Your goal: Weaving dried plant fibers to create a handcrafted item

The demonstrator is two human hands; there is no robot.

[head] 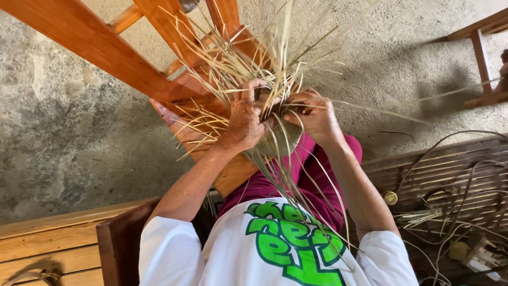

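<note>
Both your hands closed on a half-woven bundle of pale dry straw strips (275,106).

Your left hand (244,119) and right hand (316,117) clamp it above your lap, over the orange wooden chair frame (132,58), probably pinning crossings; loose ends fan outward.

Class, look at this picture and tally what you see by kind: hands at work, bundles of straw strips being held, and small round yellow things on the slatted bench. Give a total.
Hands: 2 (left hand, right hand)
Bundle of pale straw strips: 1, both hands on it
Small round yellow thing on the slatted bench: 1
Total: 4
</note>
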